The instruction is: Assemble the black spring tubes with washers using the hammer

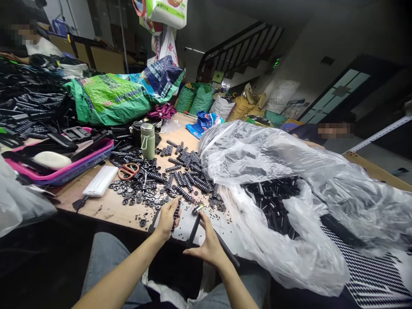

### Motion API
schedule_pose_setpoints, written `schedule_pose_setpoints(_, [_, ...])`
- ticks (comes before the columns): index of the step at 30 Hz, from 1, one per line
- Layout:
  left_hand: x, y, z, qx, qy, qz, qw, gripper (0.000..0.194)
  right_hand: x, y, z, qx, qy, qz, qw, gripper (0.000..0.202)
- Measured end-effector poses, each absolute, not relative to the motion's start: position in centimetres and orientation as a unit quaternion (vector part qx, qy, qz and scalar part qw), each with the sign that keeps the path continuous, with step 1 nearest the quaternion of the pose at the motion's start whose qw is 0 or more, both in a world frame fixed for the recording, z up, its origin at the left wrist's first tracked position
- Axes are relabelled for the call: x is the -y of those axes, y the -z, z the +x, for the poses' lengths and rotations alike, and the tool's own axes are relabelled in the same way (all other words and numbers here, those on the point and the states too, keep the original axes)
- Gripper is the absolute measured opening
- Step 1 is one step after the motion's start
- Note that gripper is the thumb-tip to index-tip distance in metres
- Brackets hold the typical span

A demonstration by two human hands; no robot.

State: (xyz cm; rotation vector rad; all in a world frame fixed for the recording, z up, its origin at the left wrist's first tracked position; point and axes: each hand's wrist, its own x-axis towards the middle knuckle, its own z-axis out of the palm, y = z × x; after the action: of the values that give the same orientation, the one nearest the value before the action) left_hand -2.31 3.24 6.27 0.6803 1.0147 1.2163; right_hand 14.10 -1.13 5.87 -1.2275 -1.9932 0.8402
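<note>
My left hand (pixel 168 217) is closed round a black bristled roller (pixel 176 216), held upright near the table's front edge. To its right, my right hand (pixel 209 240) has thumb and forefinger spread along a black stick-like handle (pixel 193 230), with a fingertip at the metal-tipped upper end and the thumb near the lower end. Both hands are over a pale sheet (pixel 185 223) strewn with tiny dark bits. Beyond them lies a heap of black rollers (pixel 189 171), with many small round black caps (pixel 138 195) to its left.
Orange-handled scissors (pixel 128 171), a white power bank (pixel 101 181), a green flask (pixel 148 141) and a pink-rimmed basket (pixel 28 171) stand left. Clear plastic bags (pixel 251 150) with black parts (pixel 273 201) fill the right. Two people sit farther back.
</note>
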Motion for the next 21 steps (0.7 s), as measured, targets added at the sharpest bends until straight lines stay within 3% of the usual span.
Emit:
schedule_pose_setpoints(6, [-2.0, -8.2, -2.1, -0.443, -0.458, 0.279, 0.718, 0.058, -0.1, -9.4, 12.5, 0.791, -0.319, -0.398, 0.338, 0.108])
schedule_pose_setpoints(16, [-1.4, -8.0, -1.9, -0.454, -0.421, 0.31, 0.721, 0.058, -0.1, -8.6, 12.2, 0.786, -0.312, -0.409, 0.342, 0.107])
schedule_pose_setpoints(21, [-1.7, -8.4, -1.7, -0.467, -0.468, 0.275, 0.699, 0.044, 0.2, -8.9, 12.0, 0.793, -0.321, -0.402, 0.327, 0.109])
